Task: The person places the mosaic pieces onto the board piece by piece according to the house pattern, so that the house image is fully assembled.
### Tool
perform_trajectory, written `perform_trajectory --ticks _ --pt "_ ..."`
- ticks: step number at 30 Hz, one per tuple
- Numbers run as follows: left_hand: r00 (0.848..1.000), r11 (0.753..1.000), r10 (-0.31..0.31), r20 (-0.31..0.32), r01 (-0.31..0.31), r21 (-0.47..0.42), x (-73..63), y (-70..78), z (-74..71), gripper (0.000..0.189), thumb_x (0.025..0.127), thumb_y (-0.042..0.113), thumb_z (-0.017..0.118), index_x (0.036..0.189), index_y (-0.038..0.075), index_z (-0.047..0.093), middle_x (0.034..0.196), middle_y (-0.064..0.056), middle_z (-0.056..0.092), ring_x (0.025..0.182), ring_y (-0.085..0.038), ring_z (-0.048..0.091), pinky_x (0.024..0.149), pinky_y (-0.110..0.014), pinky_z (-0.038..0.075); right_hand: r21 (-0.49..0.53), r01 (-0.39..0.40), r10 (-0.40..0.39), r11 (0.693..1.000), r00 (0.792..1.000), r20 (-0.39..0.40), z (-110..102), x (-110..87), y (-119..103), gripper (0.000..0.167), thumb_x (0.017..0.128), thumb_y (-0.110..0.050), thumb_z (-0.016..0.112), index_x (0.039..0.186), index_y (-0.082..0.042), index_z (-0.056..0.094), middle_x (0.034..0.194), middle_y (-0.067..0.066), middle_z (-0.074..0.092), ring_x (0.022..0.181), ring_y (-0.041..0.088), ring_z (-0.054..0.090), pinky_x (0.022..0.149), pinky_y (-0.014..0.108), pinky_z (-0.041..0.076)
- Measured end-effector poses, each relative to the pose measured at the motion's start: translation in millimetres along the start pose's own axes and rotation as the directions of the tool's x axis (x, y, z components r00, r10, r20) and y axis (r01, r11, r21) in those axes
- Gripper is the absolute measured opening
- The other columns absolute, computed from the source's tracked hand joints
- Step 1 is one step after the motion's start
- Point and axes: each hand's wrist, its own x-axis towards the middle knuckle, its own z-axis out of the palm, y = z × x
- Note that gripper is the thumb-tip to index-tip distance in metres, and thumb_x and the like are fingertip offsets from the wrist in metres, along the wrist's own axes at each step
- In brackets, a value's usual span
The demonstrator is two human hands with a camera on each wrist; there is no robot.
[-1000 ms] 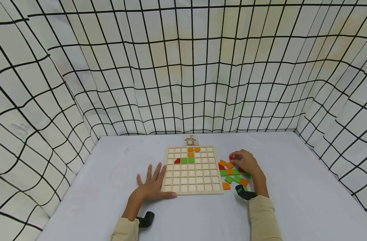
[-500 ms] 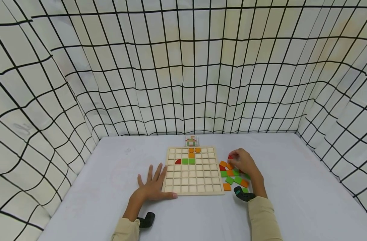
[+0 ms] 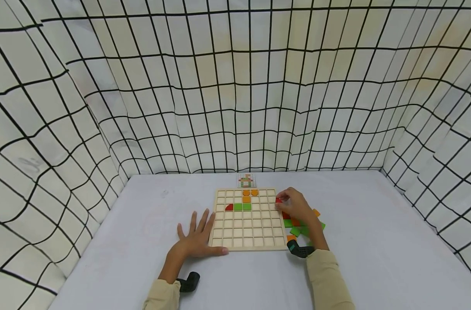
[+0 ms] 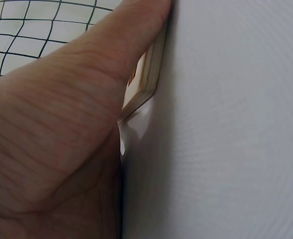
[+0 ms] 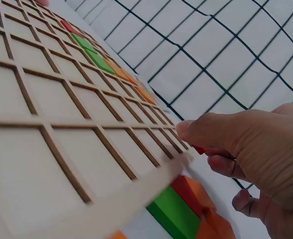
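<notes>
My right hand [image 3: 297, 206] pinches a small red tile [image 3: 278, 200] between thumb and fingers, at the right edge of a wooden grid board [image 3: 243, 232]. Only a bit of that red tile [image 5: 199, 149] shows under the thumb in the right wrist view. Spread flat, my left hand [image 3: 196, 241] rests at the board's lower left corner, thumb along the front edge. On the board lie two orange round pieces [image 3: 250, 193], an orange square [image 3: 246, 199], two green squares [image 3: 242, 206] and a red quarter-round piece [image 3: 229, 207].
Several loose green, orange and red tiles [image 3: 295, 231] lie right of the board, partly hidden under my right arm. A small pattern card [image 3: 246, 180] lies behind the board. White cloth covers the table [image 3: 142, 215]. A black net [image 3: 235, 107] hangs before white walls around it.
My right hand has moved left from the loose tiles to the board's right edge, carrying the red tile. The left hand stays in place on the board's corner.
</notes>
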Motion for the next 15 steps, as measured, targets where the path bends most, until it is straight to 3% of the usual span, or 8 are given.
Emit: perform_trajectory --ticks 5,12,15 --pt "1.000 1.000 -0.002 0.010 0.002 -0.009 0.7 -1.6 0.2 0.121 0.071 0.073 0.069 0.158 0.011 0.011 0.166 -0.012 -0.001 0.150 -0.044 -0.013 0.106 -0.076 -0.011 0.050 0.014 -0.015 0.999 1.000 0.023 14.7 7.1 -8.1 0.026 0.087 -0.018 0.074 0.107 -0.002 0.067 0.100 0.010 0.061 0.094 0.023 0.060 0.088 0.041 0.051" --pt "1.000 1.000 0.000 0.004 0.000 -0.010 1.3 -2.2 -0.4 0.120 0.072 0.071 0.070 0.158 0.011 0.012 0.166 -0.013 0.000 0.149 -0.044 -0.012 0.105 -0.076 -0.010 0.096 0.159 -0.161 0.983 0.987 0.009 34.8 12.6 -18.8 0.023 0.086 -0.013 0.074 0.102 0.002 0.069 0.096 0.009 0.060 0.089 0.019 0.060 0.081 0.033 0.053" --pt "1.000 1.000 0.003 0.005 -0.003 -0.007 2.1 -2.4 0.4 0.120 0.072 0.072 0.069 0.158 0.011 0.012 0.166 -0.013 0.000 0.149 -0.044 -0.012 0.105 -0.077 -0.010 0.108 0.159 -0.162 0.981 0.987 0.023 39.3 14.3 -25.4 0.021 0.085 -0.012 0.074 0.100 0.001 0.069 0.095 0.008 0.060 0.088 0.018 0.058 0.080 0.033 0.052"
